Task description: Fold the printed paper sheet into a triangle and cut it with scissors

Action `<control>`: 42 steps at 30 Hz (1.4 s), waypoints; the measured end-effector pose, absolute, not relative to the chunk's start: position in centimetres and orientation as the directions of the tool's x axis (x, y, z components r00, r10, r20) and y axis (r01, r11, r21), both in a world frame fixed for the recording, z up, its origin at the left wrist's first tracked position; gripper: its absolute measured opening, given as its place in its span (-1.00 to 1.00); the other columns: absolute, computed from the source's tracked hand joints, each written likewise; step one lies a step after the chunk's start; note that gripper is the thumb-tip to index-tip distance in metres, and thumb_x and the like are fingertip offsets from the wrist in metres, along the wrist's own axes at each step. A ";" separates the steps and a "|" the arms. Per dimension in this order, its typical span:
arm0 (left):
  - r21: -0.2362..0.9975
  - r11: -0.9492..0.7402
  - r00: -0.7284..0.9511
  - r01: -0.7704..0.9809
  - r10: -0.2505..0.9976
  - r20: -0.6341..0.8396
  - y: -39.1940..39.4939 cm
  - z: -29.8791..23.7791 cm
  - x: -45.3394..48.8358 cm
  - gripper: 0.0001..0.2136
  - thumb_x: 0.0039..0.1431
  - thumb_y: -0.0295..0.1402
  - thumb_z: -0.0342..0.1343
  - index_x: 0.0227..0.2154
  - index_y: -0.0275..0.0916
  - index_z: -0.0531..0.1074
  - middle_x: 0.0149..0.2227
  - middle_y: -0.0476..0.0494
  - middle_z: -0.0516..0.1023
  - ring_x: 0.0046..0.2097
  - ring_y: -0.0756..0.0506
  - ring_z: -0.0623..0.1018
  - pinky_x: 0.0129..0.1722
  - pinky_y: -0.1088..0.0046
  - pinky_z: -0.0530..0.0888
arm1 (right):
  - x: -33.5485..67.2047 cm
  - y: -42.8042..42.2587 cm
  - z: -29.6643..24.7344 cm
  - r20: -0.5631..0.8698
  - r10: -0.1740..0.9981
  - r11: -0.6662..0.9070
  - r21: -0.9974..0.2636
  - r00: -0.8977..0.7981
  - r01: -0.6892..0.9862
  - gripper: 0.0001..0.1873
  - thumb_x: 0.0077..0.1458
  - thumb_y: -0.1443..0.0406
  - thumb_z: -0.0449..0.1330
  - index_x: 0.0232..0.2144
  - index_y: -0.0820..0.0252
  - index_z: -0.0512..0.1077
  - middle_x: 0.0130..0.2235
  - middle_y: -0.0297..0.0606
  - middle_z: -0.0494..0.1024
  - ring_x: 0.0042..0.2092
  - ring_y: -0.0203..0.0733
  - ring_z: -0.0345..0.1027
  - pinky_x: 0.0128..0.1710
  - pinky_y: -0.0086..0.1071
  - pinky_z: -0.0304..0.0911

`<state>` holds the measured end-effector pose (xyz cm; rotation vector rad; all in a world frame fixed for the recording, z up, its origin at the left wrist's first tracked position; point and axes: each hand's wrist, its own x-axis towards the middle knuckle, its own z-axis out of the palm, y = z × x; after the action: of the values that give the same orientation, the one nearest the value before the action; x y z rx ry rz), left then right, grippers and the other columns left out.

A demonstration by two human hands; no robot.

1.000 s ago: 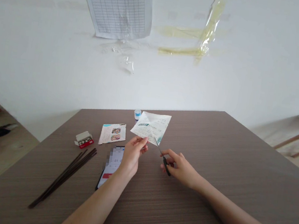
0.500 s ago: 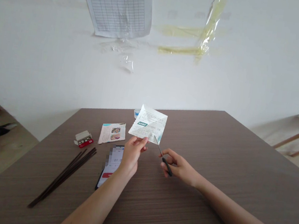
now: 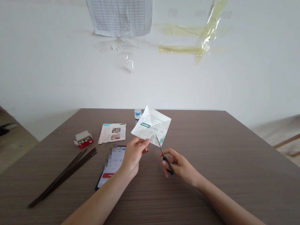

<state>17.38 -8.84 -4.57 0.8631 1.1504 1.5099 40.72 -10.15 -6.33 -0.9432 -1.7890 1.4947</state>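
A square piece of printed paper (image 3: 152,124), white with a green label, is pinched at its lower edge by my left hand (image 3: 135,154), thumb on top. My right hand (image 3: 177,166) grips a pair of scissors (image 3: 166,159) by the dark handles. The blade tips point up and left and lie across the paper's lower right part. Beneath my left forearm a phone (image 3: 110,169) with a lit screen lies on the table, partly covered by the arm. Behind the paper stands a small clear bottle with a blue part (image 3: 137,114), half hidden.
Left on the brown table (image 3: 216,153) are a printed paper with pictures (image 3: 112,133), an opened small red-and-white box (image 3: 84,139) and several thin dark sticks (image 3: 64,176). The white wall (image 3: 51,42) rises behind the table's far edge, with a taped sheet (image 3: 119,8).
The paper has shifted slightly to the right with my left hand, showing more of the bottle behind it. The scissors stay at the paper's lower right.
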 end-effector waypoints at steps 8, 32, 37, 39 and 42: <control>0.954 -0.031 -0.225 -0.297 0.974 -0.038 -8.9 -4.6 17.4 -0.45 -0.28 0.02 0.87 -0.43 -0.13 0.67 -0.30 -0.10 0.80 -0.21 -0.15 0.70 -0.21 0.35 0.57 | 40.7 -10.0 -6.7 0.012 0.832 0.100 -0.987 -0.555 0.129 -0.30 0.45 -0.33 0.52 0.16 0.04 0.54 -0.43 -0.40 0.68 -0.36 -0.07 0.45 -0.22 -0.15 0.28; 0.958 -0.002 -0.223 -0.287 0.973 -0.065 -8.9 -4.1 17.4 -0.40 -0.37 0.05 0.88 -0.35 -0.15 0.74 -0.28 -0.15 0.82 -0.16 -0.22 0.75 -0.17 0.29 0.56 | 40.7 -10.2 -6.0 0.020 0.825 0.099 -0.989 -0.564 0.110 -0.22 0.40 -0.43 0.54 0.14 0.02 0.53 -0.41 -0.37 0.70 -0.34 -0.05 0.47 -0.17 -0.12 0.34; 0.963 -0.001 -0.206 -0.270 0.977 -0.057 -9.0 -4.1 17.5 -0.42 -0.34 0.06 0.87 -0.39 -0.16 0.75 -0.31 -0.14 0.81 -0.25 -0.15 0.66 -0.21 0.32 0.52 | 40.7 -10.0 -6.2 0.023 0.824 0.093 -0.991 -0.566 0.095 -0.20 0.39 -0.46 0.51 0.13 -0.01 0.50 -0.41 -0.38 0.70 -0.32 -0.04 0.48 -0.16 -0.14 0.33; 0.963 0.000 -0.196 -0.270 0.979 -0.055 -9.0 -4.2 17.5 -0.42 -0.35 0.06 0.88 -0.39 -0.16 0.75 -0.30 -0.16 0.83 -0.26 -0.15 0.66 -0.22 0.32 0.51 | 40.6 -9.9 -6.4 0.026 0.826 0.090 -0.992 -0.563 0.087 -0.21 0.39 -0.45 0.52 0.12 0.00 0.49 -0.41 -0.36 0.69 -0.32 -0.02 0.49 -0.17 -0.14 0.33; 0.963 0.002 -0.187 -0.271 0.981 -0.055 -9.0 -4.4 17.5 -0.42 -0.34 0.06 0.88 -0.37 -0.17 0.77 -0.27 -0.20 0.86 -0.22 -0.18 0.70 -0.21 0.32 0.51 | 40.5 -9.8 -6.7 0.035 0.827 0.091 -0.993 -0.561 0.072 -0.21 0.40 -0.44 0.52 0.13 0.00 0.48 -0.42 -0.39 0.67 -0.33 -0.04 0.50 -0.18 -0.15 0.33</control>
<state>17.50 -9.03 -4.41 0.8858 1.1526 1.4435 40.54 -9.81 -6.67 -0.8887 -1.7418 1.5293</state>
